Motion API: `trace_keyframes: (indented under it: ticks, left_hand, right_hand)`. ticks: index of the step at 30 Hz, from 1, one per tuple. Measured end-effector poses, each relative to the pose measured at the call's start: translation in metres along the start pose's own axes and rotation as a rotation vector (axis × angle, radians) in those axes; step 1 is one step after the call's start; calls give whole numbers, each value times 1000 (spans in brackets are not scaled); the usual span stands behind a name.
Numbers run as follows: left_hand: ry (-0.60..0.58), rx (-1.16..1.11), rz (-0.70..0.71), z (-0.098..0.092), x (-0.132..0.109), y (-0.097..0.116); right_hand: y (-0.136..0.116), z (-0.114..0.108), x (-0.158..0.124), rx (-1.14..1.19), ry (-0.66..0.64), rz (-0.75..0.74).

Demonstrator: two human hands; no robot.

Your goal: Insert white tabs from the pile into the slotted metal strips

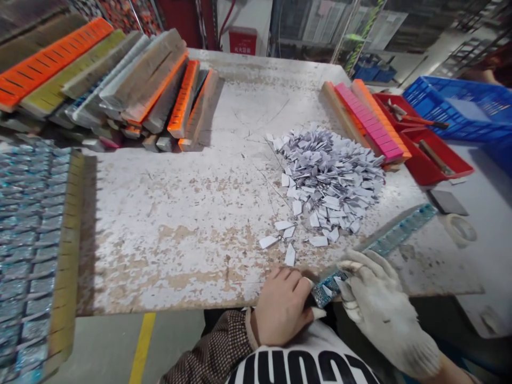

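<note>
Worn white bench [180, 213], paint flaked to brown patches, front edge chipped. Grey concrete floor [104, 346] below it with a yellow line [143, 346] painted across. Pale back wall [260, 16] carries a red box [242, 40], with a dark red panel [182, 21] to its left. Metal racking [320, 26] behind the bench's far end. Grey side table [484, 186] just beside the bench on the right. Even indoor light, soft shadows.

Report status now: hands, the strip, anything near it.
Left hand pinches near end of blue glitter strip. Right hand, gloved, grips same end. White tag pile close beside strip.
</note>
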State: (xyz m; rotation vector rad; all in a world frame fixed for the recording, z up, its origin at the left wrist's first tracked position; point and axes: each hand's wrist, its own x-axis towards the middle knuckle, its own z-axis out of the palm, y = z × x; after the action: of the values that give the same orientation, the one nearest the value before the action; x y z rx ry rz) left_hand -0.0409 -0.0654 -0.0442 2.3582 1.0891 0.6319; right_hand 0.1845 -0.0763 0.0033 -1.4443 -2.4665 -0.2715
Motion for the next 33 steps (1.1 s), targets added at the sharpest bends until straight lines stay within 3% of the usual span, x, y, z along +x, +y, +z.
trace_keyframes:
  ticks: [6, 13, 21, 26, 30, 33]
  left_hand:
    - [-28, -19, 0, -1, -1, -1]
    - [-103, -40, -5, -7, 0, -2]
    - [-79, -5, -11, -1, 1, -1]
    - [-43, 9, -5, 3, 0, 0]
    - [-76, 8, -1, -8, -1, -1]
    - [-59, 60, -49, -27, 0, -8]
  right_hand:
    - [-4, -4, 10, -89, -55, 5]
    - [1, -4, 19, -15, -150, -41]
    - [2, 4, 13, 58, -129, -16]
    - [3, 13, 6, 63, -6, -5]
    - [8, 16, 2, 168, -26, -16]
    - [15, 15, -3, 316, 41, 1]
